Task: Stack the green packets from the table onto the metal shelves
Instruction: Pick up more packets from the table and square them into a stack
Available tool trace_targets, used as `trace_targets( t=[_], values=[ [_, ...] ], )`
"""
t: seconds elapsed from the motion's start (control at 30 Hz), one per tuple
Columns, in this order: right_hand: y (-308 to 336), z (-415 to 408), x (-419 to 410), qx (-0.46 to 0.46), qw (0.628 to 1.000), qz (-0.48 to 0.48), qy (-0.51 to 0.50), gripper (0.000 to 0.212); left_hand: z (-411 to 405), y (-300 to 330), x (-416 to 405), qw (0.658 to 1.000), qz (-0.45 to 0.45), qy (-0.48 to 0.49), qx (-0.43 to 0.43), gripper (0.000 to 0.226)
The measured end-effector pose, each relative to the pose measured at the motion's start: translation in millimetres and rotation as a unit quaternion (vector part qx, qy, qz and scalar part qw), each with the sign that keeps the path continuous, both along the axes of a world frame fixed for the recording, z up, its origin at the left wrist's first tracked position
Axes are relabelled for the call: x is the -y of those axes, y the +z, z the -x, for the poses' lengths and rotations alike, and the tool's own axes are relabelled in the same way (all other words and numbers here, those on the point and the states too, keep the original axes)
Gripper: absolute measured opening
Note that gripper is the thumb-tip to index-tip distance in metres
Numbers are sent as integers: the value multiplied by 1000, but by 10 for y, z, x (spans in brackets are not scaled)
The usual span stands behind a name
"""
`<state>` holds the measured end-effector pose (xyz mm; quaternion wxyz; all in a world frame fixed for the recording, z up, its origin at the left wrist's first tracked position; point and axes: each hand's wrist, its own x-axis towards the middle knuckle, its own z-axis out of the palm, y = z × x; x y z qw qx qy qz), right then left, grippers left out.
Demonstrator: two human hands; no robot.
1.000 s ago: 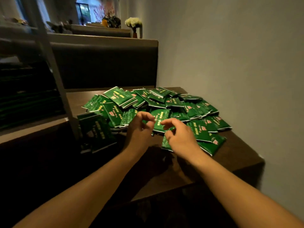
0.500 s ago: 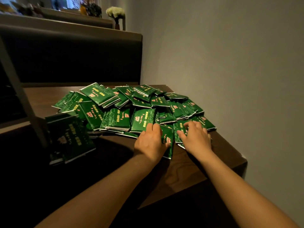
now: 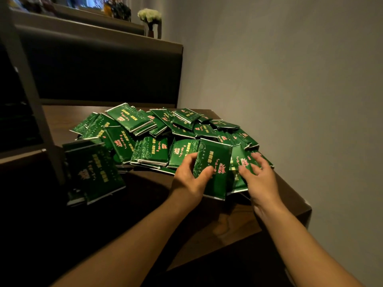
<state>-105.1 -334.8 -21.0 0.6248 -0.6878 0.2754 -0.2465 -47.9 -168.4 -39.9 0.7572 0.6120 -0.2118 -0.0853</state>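
A loose heap of several green packets (image 3: 145,131) with red and gold print covers the dark wooden table (image 3: 217,230). My left hand (image 3: 190,179) grips one green packet (image 3: 213,162), lifted and tilted at the heap's near edge, thumb on its face. My right hand (image 3: 259,179) pinches a second green packet (image 3: 240,162) just to the right, fingers over its top. A small stack of packets (image 3: 93,170) leans at the left, beside the upright post of the metal shelves (image 3: 27,85). The shelf levels at the far left are dark and hard to make out.
A grey wall (image 3: 300,90) runs close along the table's right side. Behind the table stands a dark padded bench back (image 3: 103,69), with a vase of white flowers (image 3: 150,19) on the ledge above. The table's near right corner (image 3: 306,208) lies just beyond my right wrist.
Both hands went from hovering above the heap to reaching down onto its near edge. Now each holds a packet, and the left one is lifted clear of the pile.
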Motion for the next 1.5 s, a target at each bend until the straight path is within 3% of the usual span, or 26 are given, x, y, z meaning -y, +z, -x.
trace_targets(
  t=[0.13, 0.3, 0.4, 0.57, 0.67, 0.83, 0.97, 1.07, 1.23, 1.37, 1.5],
  values=[
    [0, 47, -215, 92, 993, -71, 37, 32, 43, -41, 30, 1000, -18, 9, -11, 28],
    [77, 103, -379, 101, 990, -32, 93, 21, 67, -9, 0, 1000, -7, 3, 21, 26],
    [148, 98, -305, 53, 992, 76, 88, 22, 83, 35, -28, 998, -2, 12, 57, 35],
    [155, 81, 24, -60, 956, 284, 28, 23, 110, 108, -63, 998, 30, 12, 45, 76],
    [54, 43, 211, -157, 924, 348, 15, 18, 125, 95, -63, 999, 24, -7, 40, 73],
    [8, 66, 329, -395, 825, 403, 19, 84, 132, 55, -56, 1000, -7, -11, 26, 64],
    [43, 84, 358, -429, 813, 392, 30, 107, 109, -31, -28, 997, -65, -32, 34, 52],
    [37, 84, 333, -387, 843, 372, 34, 102, 115, -58, -6, 993, -95, -42, 52, 41],
    [0, 106, 244, -172, 929, 329, 12, 55, 102, -53, -3, 992, -97, -71, 45, 29],
    [45, 137, 69, 5, 961, 275, -14, 53, 86, -73, -29, 990, -108, -92, 18, 32],
    [192, 145, -134, 151, 980, 120, 59, 49, 117, -45, -26, 990, -122, -72, 25, 37]
  ],
)
